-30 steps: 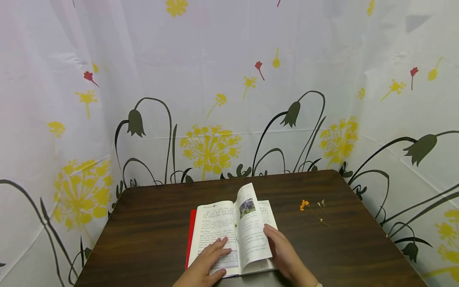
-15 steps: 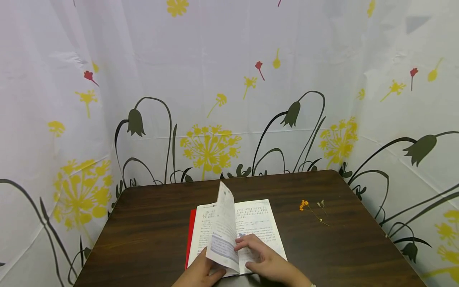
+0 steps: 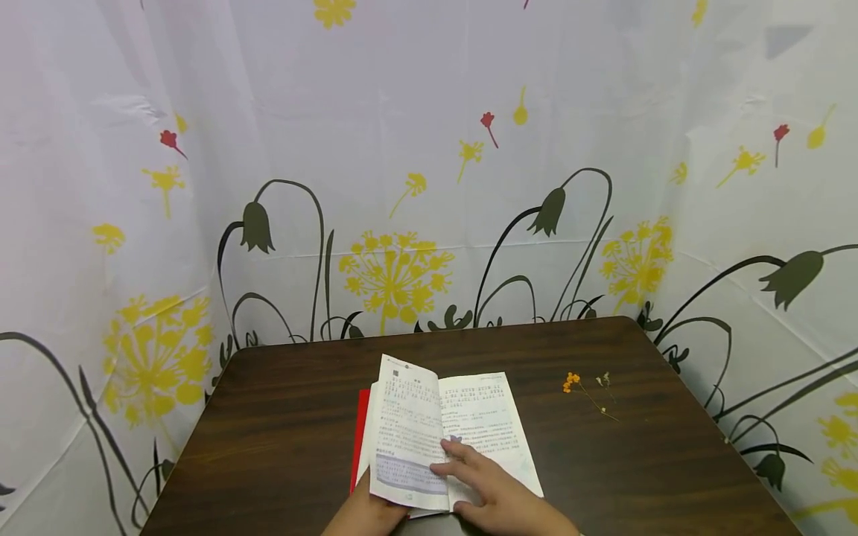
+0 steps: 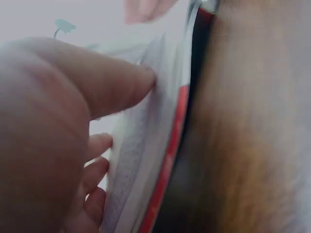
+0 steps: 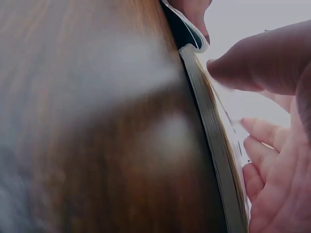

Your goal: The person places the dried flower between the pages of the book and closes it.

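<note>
An open book [image 3: 485, 409] with a red edge [image 3: 360, 428] along its left side lies on the table. One page [image 3: 405, 417] is lifted and leans over the left half. My left hand [image 3: 365, 510] is at the lower left of the book, with its fingers under that page, hidden in the head view. In the left wrist view its thumb [image 4: 121, 82] lies over the page, the fingertips touching the paper. My right hand [image 3: 492, 487] spreads over the lower middle of the book, fingertips near the fold. The right thumb [image 5: 252, 65] is just above the book's lower edge.
Small dried flowers, one orange [image 3: 572, 381] and one pale [image 3: 605, 381], lie right of the book on the dark wooden table [image 3: 281, 417]. A white flowered curtain [image 3: 415, 149] hangs behind and around it.
The page has swung from the right half over to the left, now covering the left hand's fingers. My right hand moved left from the book's right edge to the fold.
</note>
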### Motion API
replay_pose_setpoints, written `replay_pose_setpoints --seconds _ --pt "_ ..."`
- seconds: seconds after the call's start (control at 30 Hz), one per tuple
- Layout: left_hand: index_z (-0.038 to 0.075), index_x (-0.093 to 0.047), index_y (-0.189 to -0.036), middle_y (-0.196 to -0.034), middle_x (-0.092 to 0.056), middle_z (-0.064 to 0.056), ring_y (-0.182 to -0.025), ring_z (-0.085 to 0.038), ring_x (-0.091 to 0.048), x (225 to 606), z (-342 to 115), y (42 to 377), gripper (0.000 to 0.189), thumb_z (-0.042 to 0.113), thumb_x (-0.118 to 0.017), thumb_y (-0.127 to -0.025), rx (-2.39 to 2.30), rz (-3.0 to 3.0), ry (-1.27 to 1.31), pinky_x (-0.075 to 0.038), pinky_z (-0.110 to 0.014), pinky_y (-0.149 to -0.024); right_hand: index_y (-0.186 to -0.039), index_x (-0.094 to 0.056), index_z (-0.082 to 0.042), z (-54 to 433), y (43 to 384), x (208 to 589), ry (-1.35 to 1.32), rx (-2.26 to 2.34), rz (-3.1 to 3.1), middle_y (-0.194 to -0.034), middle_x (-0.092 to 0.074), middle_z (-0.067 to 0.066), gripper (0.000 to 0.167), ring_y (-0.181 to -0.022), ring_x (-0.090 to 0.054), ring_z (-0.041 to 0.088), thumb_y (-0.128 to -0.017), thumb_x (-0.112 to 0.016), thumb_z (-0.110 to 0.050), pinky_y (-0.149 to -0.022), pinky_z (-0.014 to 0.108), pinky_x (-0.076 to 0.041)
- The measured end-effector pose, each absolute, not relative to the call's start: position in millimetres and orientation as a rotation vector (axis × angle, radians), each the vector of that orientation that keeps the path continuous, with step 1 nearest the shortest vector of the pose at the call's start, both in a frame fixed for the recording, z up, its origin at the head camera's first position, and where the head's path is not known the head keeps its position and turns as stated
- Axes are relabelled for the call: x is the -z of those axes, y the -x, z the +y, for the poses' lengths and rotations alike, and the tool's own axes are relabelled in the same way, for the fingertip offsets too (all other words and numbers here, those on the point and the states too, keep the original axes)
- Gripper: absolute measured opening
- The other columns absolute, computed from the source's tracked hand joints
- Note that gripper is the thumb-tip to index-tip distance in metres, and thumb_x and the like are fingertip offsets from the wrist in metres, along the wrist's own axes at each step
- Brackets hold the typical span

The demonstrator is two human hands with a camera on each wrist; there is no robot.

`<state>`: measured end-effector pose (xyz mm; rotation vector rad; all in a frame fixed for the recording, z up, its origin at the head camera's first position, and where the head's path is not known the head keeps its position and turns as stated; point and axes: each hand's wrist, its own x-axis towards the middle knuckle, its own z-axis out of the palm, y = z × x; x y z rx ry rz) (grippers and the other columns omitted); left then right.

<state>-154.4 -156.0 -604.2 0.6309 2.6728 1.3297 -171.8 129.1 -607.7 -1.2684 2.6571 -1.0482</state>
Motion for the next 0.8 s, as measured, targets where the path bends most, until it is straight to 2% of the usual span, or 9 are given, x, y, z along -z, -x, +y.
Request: replay_pose_setpoints --seconds 0.1,0.27,0.33,0.4,0.5,0.6,0.67,0.73,0.8 --pt "0.016 -0.055 -0.149 -0.147 -0.061 -0.004 -0.124 -0.014 -0.058 604 -156 157 0.059 0.027 -0.082 -0.097 -1.402 2.683 -0.512 -0.051 -0.031 -0.110 -0.151 -0.063 -0.039 127 171 604 1.296 0.988 2.660 -0.175 -0.040 0.016 0.060 -0.159 -0.046 0.039 -0.098 -0.073 -0.012 -0.124 0.048 -0.048" --pt "0.021 -0.055 -0.152 -0.149 -0.062 0.001 -0.130 -0.018 -0.061 598 -153 160 0.074 0.015 -0.090 -0.088 -1.545 2.774 -0.314 -0.052 -0.040 -0.115 -0.146 -0.065 -0.046 127 171 600 1.266 0.956 2.628 -0.178 -0.035 0.014 0.054 -0.160 -0.044 0.038 -0.101 -0.071 -0.017 -0.123 0.048 -0.048" --pt "0.023 -0.054 -0.155 -0.152 -0.063 0.002 -0.134 -0.018 -0.064 594 -153 160 0.072 0.010 -0.086 -0.092 -1.722 2.777 -0.263 -0.053 -0.034 -0.114 -0.147 -0.065 -0.047 128 171 599 1.248 0.966 2.597 -0.179 -0.034 0.012 0.050 -0.159 -0.045 0.037 -0.103 -0.071 -0.023 -0.123 0.047 -0.048" --pt "0.021 -0.051 -0.159 -0.157 -0.062 -0.002 -0.136 -0.017 -0.065 592 -154 158 0.066 0.008 -0.077 -0.100 -1.932 2.755 -0.262 -0.054 -0.026 -0.112 -0.148 -0.064 -0.048 129 171 599 1.243 0.979 2.575 -0.179 -0.033 0.011 0.046 -0.158 -0.047 0.035 -0.106 -0.070 -0.029 -0.122 0.047 -0.048" --pt "0.012 -0.053 -0.158 -0.159 -0.059 -0.013 -0.138 -0.016 -0.062 587 -156 156 0.055 -0.003 -0.063 -0.106 -2.213 2.722 -0.430 -0.052 -0.015 -0.109 -0.148 -0.064 -0.047 129 172 600 1.245 1.005 2.546 -0.180 -0.033 0.010 0.043 -0.154 -0.050 0.030 -0.107 -0.068 -0.034 -0.120 0.042 -0.050" --pt "0.002 -0.055 -0.154 -0.154 -0.063 -0.020 -0.138 -0.015 -0.060 585 -159 155 0.057 -0.015 -0.063 -0.100 -2.317 2.773 -0.669 -0.050 -0.016 -0.111 -0.149 -0.063 -0.047 130 172 601 1.234 1.018 2.526 -0.180 -0.032 0.006 0.041 -0.156 -0.048 0.029 -0.109 -0.065 -0.038 -0.124 0.045 -0.047" --pt "-0.001 -0.054 -0.153 -0.152 -0.065 -0.021 -0.140 -0.013 -0.060 585 -159 155 0.062 -0.018 -0.067 -0.095 -2.250 2.851 -0.798 -0.048 -0.017 -0.113 -0.148 -0.063 -0.048 130 172 602 1.217 1.034 2.490 -0.181 -0.032 0.002 0.039 -0.161 -0.044 0.029 -0.110 -0.063 -0.040 -0.130 0.049 -0.041" --pt "0.003 -0.054 -0.156 -0.154 -0.065 -0.016 -0.146 -0.009 -0.057 587 -159 155 0.068 -0.014 -0.073 -0.092 -2.098 2.912 -0.843 -0.043 -0.014 -0.117 -0.148 -0.064 -0.047 130 172 602 1.216 1.057 2.455 -0.180 -0.032 -0.001 0.038 -0.166 -0.035 0.031 -0.111 -0.062 -0.040 -0.135 0.057 -0.031" --pt "0.012 -0.055 -0.157 -0.157 -0.065 -0.009 -0.151 -0.008 -0.054 590 -158 156 0.071 -0.004 -0.079 -0.093 -1.891 2.942 -0.836 -0.036 -0.009 -0.121 -0.148 -0.064 -0.045 130 172 601 1.223 1.085 2.422 -0.179 -0.034 -0.003 0.038 -0.167 -0.030 0.032 -0.111 -0.062 -0.039 -0.137 0.059 -0.025"
